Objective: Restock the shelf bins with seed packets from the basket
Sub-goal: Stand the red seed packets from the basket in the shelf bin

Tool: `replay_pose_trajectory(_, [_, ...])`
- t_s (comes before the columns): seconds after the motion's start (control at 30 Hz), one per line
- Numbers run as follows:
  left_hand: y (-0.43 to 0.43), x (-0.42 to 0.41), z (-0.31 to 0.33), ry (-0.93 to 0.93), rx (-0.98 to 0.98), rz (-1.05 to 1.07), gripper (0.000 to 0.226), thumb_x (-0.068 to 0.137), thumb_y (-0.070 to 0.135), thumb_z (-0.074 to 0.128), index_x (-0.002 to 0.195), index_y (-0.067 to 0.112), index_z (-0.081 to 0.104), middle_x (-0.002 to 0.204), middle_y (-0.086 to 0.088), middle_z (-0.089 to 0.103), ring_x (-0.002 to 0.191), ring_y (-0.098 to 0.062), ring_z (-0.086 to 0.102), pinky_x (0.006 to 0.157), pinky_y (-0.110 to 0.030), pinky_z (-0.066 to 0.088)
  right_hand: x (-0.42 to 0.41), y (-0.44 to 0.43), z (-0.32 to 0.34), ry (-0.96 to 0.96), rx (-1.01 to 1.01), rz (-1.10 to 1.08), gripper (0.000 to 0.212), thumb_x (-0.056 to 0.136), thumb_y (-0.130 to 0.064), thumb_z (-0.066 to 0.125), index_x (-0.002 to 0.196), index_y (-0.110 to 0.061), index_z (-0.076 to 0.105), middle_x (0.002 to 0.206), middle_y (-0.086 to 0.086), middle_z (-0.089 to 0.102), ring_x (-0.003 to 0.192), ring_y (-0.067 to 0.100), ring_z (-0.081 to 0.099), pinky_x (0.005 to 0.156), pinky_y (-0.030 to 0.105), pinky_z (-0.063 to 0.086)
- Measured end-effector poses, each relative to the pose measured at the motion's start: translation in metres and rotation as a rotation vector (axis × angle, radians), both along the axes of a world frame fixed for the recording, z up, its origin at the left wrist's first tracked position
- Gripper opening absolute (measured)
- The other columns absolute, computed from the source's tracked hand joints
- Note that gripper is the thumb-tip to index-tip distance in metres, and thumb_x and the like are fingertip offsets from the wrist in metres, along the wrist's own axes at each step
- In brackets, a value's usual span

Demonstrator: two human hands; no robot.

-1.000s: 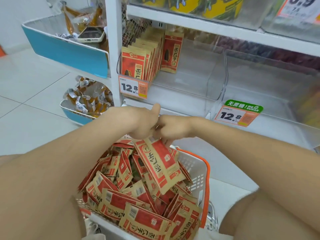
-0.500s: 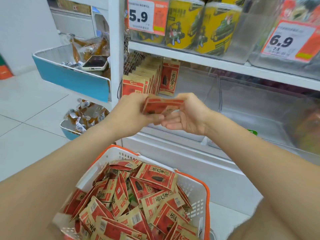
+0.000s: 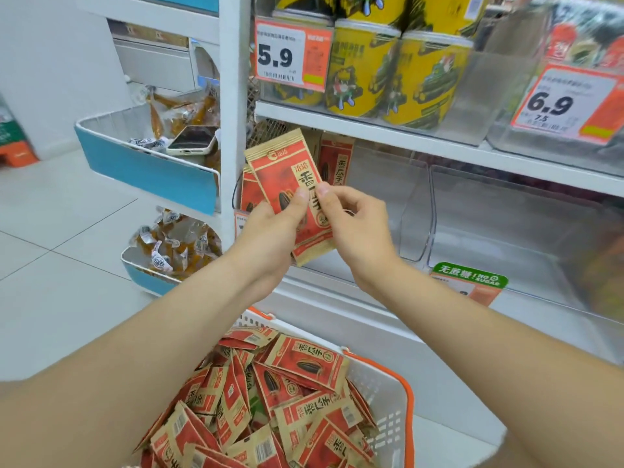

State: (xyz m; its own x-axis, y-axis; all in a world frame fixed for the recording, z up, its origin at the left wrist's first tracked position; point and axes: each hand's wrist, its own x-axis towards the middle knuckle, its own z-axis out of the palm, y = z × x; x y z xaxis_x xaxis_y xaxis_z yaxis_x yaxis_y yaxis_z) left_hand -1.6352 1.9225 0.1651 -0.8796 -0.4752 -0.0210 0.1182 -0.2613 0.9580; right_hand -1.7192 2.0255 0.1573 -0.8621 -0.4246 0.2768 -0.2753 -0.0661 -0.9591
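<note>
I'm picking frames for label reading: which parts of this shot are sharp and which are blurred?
Head view: the red-and-tan seed packet held by both hands is sharp, its print legible; the right edge smears, so the clear plastic shelf bin looks blurred; light is even, without harsh glare.

My hands and their held packet faced the clear bin; upright packets crowded its left, its right side lay open, and the shelf capped it.
</note>
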Motion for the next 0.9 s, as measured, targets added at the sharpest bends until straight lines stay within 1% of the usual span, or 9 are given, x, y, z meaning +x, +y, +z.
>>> replay_pose_trajectory(0.13, [0.005, -0.009, 0.004, -0.018, 0.197, 0.075, 0.04, 0.113, 0.042, 0.041, 0.144, 0.018, 0.053, 0.121, -0.01, 0.077, 0.105, -0.026, 0.077, 0.089, -0.048, 0.062, 0.006, -0.006, -0.004, 0.027, -0.082, -0.126, 0.008, 0.1, -0.021, 0.071, 0.104, -0.018, 0.078, 0.092, 0.0, 0.08, 0.082, 0.013, 0.075, 0.07, 0.025, 0.059])
replay_pose_trajectory(0.23, [0.006, -0.009, 0.006, -0.032, 0.224, 0.127, 0.043, 0.113, 0.047, 0.039, 0.135, 0.019, 0.062, 0.114, -0.007, 0.079, 0.101, -0.024, 0.078, 0.091, -0.049, 0.061, 0.009, -0.006, 0.0, 0.033, -0.089, -0.107, 0.011, 0.099, -0.021, 0.074, 0.103, -0.014, 0.082, 0.09, -0.001, 0.081, 0.085, 0.02, 0.077, 0.075, 0.035, 0.064])
replay_pose_trajectory(0.3, [0.006, -0.01, 0.006, -0.048, 0.185, 0.16, 0.041, 0.112, 0.047, 0.04, 0.121, 0.021, 0.07, 0.103, -0.004, 0.081, 0.092, -0.02, 0.08, 0.084, -0.044, 0.062, 0.009, -0.006, 0.004, 0.0, -0.096, -0.11, 0.013, 0.097, -0.022, 0.075, 0.1, -0.012, 0.082, 0.088, 0.002, 0.081, 0.086, 0.024, 0.078, 0.078, 0.039, 0.065])
replay_pose_trajectory(0.4, [0.006, -0.012, 0.004, -0.076, 0.106, 0.196, 0.037, 0.112, 0.048, 0.041, 0.115, 0.025, 0.071, 0.096, 0.001, 0.082, 0.083, -0.016, 0.08, 0.077, -0.038, 0.062, 0.006, -0.006, 0.008, -0.212, -0.105, -0.055, 0.024, 0.098, -0.026, 0.074, 0.098, -0.002, 0.08, 0.089, 0.012, 0.08, 0.084, 0.03, 0.078, 0.077, 0.04, 0.065])
replay_pose_trajectory(0.5, [0.006, -0.016, 0.0, -0.059, 0.04, 0.232, 0.039, 0.111, 0.048, 0.041, 0.132, 0.025, 0.064, 0.105, 0.002, 0.081, 0.091, -0.015, 0.079, 0.084, -0.041, 0.063, 0.004, -0.005, 0.008, -0.428, -0.176, 0.07, 0.032, 0.098, -0.028, 0.074, 0.106, 0.002, 0.079, 0.097, 0.018, 0.08, 0.084, 0.027, 0.077, 0.077, 0.036, 0.064])
replay_pose_trajectory(0.6, [0.008, -0.019, -0.004, -0.039, 0.028, 0.26, 0.039, 0.111, 0.05, 0.04, 0.135, 0.028, 0.061, 0.109, 0.003, 0.08, 0.096, -0.015, 0.078, 0.09, -0.045, 0.062, 0.003, -0.005, 0.006, -0.48, -0.21, 0.074, 0.036, 0.093, -0.031, 0.079, 0.102, 0.003, 0.079, 0.096, 0.017, 0.08, 0.082, 0.025, 0.077, 0.077, 0.034, 0.063])
replay_pose_trajectory(0.7, [0.01, -0.019, -0.005, -0.027, 0.053, 0.275, 0.04, 0.111, 0.051, 0.039, 0.136, 0.026, 0.059, 0.11, 0.002, 0.08, 0.097, -0.016, 0.078, 0.092, -0.048, 0.062, 0.002, -0.005, 0.005, -0.412, -0.125, 0.034, 0.039, 0.092, -0.035, 0.079, 0.095, 0.003, 0.08, 0.089, 0.015, 0.08, 0.078, 0.023, 0.077, 0.074, 0.032, 0.063])
replay_pose_trajectory(0.77, [0.008, -0.02, -0.004, -0.028, 0.043, 0.259, 0.04, 0.111, 0.05, 0.039, 0.134, 0.026, 0.06, 0.109, 0.001, 0.08, 0.096, -0.017, 0.079, 0.091, -0.048, 0.062, -0.003, -0.003, 0.007, -0.282, -0.031, 0.0, 0.037, 0.094, -0.036, 0.078, 0.094, 0.002, 0.078, 0.086, 0.012, 0.08, 0.075, 0.021, 0.077, 0.071, 0.032, 0.063])
replay_pose_trajectory(0.9, [0.002, -0.021, 0.003, -0.017, -0.141, 0.169, 0.035, 0.113, 0.047, 0.038, 0.129, 0.029, 0.064, 0.108, 0.003, 0.079, 0.095, -0.012, 0.078, 0.083, -0.036, 0.063, -0.017, 0.004, 0.014, -0.012, 0.065, 0.09, 0.034, 0.098, -0.031, 0.074, 0.126, -0.014, 0.065, 0.096, 0.005, 0.081, 0.091, 0.02, 0.079, 0.083, 0.041, 0.063])
